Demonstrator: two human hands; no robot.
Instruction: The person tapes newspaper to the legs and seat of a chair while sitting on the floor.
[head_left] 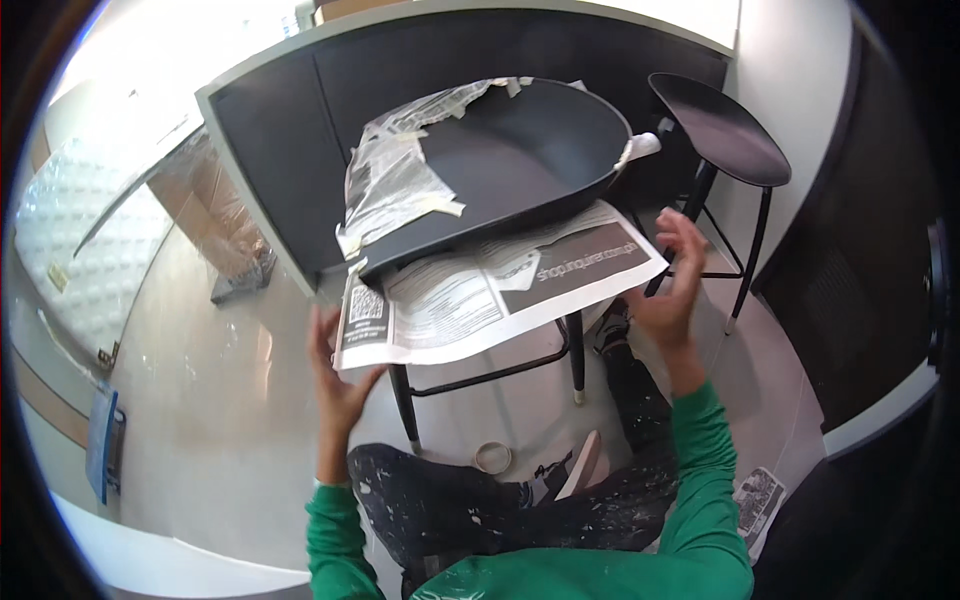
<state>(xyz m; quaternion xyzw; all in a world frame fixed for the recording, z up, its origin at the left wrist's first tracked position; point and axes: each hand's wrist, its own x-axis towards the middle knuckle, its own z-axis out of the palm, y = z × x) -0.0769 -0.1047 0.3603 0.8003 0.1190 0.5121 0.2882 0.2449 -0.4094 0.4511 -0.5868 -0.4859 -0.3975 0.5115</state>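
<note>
A dark bar stool seat [520,150] stands in front of me, its left side covered with paper [395,180] held by strips of masking tape. A printed newspaper sheet [470,310] sticks out beneath the seat's near edge. By the sheet's left corner is my left hand [340,395], thumb and fingers spread apart. My right hand [675,290] is at the sheet's right end, also open, with its fingers raised. Neither hand visibly grips the paper; whether the fingertips touch it I cannot tell.
A roll of tape [492,458] lies on the floor by my legs. Another dark stool [730,130] stands at the right, before a dark counter [270,150]. Plastic-wrapped cardboard [205,210] is at the left, a blue trolley [103,440] farther left. Newspaper [760,500] lies lower right.
</note>
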